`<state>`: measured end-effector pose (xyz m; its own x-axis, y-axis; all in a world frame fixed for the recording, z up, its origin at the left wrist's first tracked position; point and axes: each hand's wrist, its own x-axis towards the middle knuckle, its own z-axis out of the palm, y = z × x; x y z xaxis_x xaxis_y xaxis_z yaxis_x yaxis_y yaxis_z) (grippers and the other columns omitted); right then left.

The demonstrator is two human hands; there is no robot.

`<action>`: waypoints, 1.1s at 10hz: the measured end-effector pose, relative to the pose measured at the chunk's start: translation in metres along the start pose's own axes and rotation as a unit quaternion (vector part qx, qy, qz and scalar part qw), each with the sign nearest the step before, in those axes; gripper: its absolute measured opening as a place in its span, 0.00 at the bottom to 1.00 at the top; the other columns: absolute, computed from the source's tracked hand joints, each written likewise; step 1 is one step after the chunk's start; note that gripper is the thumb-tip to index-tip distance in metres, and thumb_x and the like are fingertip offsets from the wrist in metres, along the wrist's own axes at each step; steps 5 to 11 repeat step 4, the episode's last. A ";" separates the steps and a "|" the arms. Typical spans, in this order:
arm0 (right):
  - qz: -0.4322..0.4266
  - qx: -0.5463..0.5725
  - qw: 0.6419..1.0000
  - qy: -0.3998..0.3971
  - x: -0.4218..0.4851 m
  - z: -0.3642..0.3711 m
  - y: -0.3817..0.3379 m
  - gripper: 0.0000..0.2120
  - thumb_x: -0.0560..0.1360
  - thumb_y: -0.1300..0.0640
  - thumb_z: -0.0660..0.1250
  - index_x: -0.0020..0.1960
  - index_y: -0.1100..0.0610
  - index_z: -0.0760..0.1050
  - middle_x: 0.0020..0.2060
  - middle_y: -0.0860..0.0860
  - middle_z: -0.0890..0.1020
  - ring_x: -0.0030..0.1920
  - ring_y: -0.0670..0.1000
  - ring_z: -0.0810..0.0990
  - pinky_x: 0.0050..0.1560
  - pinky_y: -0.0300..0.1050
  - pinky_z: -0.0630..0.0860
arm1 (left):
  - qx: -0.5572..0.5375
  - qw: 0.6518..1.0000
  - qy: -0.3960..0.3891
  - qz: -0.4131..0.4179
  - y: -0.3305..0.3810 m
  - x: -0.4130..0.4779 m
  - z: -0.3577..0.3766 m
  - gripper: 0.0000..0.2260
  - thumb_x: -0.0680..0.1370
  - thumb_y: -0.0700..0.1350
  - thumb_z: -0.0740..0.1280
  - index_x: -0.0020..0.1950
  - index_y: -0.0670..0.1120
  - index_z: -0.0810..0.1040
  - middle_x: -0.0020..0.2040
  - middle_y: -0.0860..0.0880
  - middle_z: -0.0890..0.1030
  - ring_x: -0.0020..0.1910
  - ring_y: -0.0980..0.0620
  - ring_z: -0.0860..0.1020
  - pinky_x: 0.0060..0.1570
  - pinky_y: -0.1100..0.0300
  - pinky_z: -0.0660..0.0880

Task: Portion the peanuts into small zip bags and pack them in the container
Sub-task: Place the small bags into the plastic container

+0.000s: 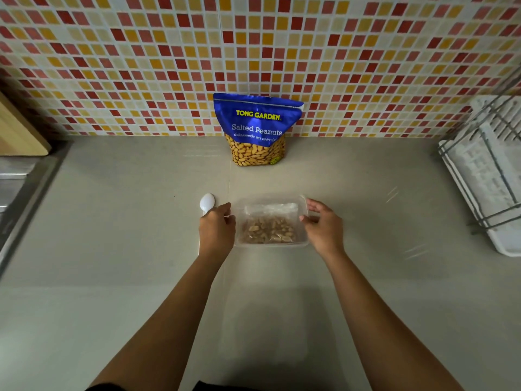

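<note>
Here, 2 hands, left hand (217, 228) and right hand (321, 224), flank clear container (303, 244) holding peanut-filled zip bag (269, 227); fingers loose, gripping nothing.

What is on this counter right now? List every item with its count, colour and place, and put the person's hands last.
peanut bag: one, blue with a printed peanut picture, upright against the tiled wall at the back centre.
container: one, clear plastic, on the counter between the hands.
zip bag of peanuts: at least one, clear with brown nuts, inside the container.
spoon: one, white, on the counter left of the container, partly under the left hand.
dish rack: one, white with grey wire, at the right edge.
wooden board: one, pale wood, far left.
counter: grey.
left hand: one, at the container's left side.
right hand: one, at its right side, fingers spread.
</note>
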<state>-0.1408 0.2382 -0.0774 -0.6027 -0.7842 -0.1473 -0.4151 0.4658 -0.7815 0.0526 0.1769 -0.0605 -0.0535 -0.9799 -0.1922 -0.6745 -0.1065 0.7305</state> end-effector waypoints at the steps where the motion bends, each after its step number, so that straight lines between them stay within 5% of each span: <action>1: 0.028 0.033 0.999 -0.020 -0.004 -0.001 0.008 0.19 0.71 0.63 0.70 0.62 0.57 0.75 0.57 0.53 0.81 0.56 0.51 0.80 0.60 0.41 0.72 | 0.007 1.000 0.006 0.006 -0.004 0.000 0.001 0.13 0.76 0.34 0.60 0.57 0.39 0.78 0.53 0.40 0.80 0.51 0.40 0.79 0.50 0.57 0.73; 4: 0.029 0.066 0.995 -0.070 -0.006 -0.005 0.012 0.21 0.73 0.61 0.69 0.65 0.57 0.72 0.56 0.54 0.80 0.56 0.50 0.78 0.55 0.37 0.70 | 0.024 1.000 0.002 0.004 -0.004 -0.001 0.001 0.16 0.77 0.35 0.59 0.65 0.39 0.74 0.59 0.38 0.78 0.55 0.40 0.78 0.56 0.52 0.75; 11: 0.029 0.066 0.995 -0.070 -0.006 -0.005 0.012 0.21 0.73 0.61 0.69 0.65 0.57 0.72 0.56 0.54 0.80 0.56 0.50 0.78 0.55 0.37 0.70 | 0.024 1.000 0.002 0.004 -0.004 -0.001 0.001 0.16 0.77 0.35 0.59 0.65 0.39 0.74 0.59 0.38 0.78 0.55 0.40 0.78 0.56 0.52 0.75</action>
